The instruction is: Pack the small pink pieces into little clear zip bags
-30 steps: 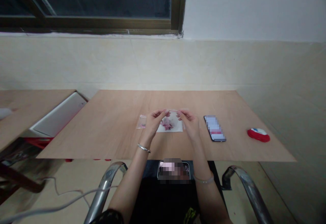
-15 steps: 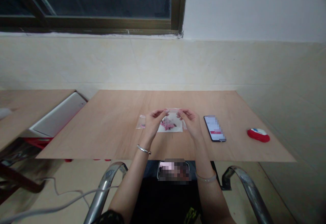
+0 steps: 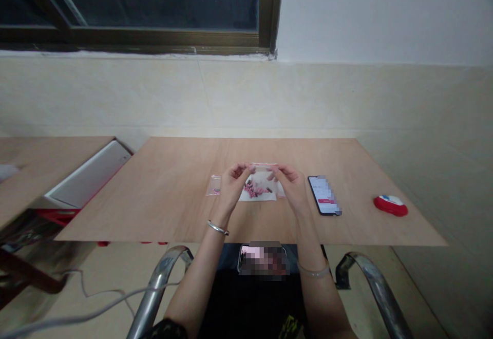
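My left hand (image 3: 233, 180) and my right hand (image 3: 291, 182) are raised over the middle of the wooden table, each pinching one top corner of a clear zip bag (image 3: 263, 166) with a reddish strip along its edge. Small pink and dark beads (image 3: 256, 189) show between the hands against a white square (image 3: 265, 198). Whether they lie inside the bag or on the white piece beneath it, I cannot tell. Another small clear bag (image 3: 213, 186) with something pinkish in it lies left of my left hand, partly covered by it. Clear plastic also peeks out beside my right wrist.
A phone (image 3: 324, 195) with a lit screen lies on the table (image 3: 173, 210) to the right. Farther right is a red and white object (image 3: 390, 205). Another phone (image 3: 263, 260) rests at my lap, under the table's front edge. Metal chair arms (image 3: 157, 282) flank me.
The pink beads have shifted and spread slightly to the right. My right hand has tilted a little, and both hands keep their hold on the bag's top corners.
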Demonstrator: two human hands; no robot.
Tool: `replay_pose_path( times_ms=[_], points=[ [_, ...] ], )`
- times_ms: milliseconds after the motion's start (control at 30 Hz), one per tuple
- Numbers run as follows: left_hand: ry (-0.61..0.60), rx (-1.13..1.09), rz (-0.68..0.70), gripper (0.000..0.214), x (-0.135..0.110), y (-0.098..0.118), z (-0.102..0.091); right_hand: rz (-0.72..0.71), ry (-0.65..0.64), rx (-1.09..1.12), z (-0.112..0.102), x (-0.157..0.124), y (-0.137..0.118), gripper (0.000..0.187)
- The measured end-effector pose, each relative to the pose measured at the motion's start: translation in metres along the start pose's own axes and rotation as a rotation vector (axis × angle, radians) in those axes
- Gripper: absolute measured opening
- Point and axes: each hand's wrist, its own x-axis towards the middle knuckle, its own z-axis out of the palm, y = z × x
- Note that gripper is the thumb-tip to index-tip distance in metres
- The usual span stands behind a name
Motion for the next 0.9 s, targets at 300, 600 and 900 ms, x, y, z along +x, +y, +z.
replay_pose_path(
  times_ms=[300, 600, 900],
  points=[
    [-0.074, 0.111, 0.064, 0.022, -0.002, -0.005, 0.005, -0.021, 0.077, 0.055, 0.007, 0.000, 0.004, 0.022],
    [-0.035, 0.199, 0.026, 0.020, -0.004, 0.007, 0.006, 0.016, 0.019, 0.025, 0.008, 0.002, 0.003, 0.022],
    [-0.081, 0.281, 0.076, 0.020, 0.001, 0.008, 0.003, -0.016, -0.031, -0.028, 0.013, 0.011, 0.017, 0.024]
  ],
)
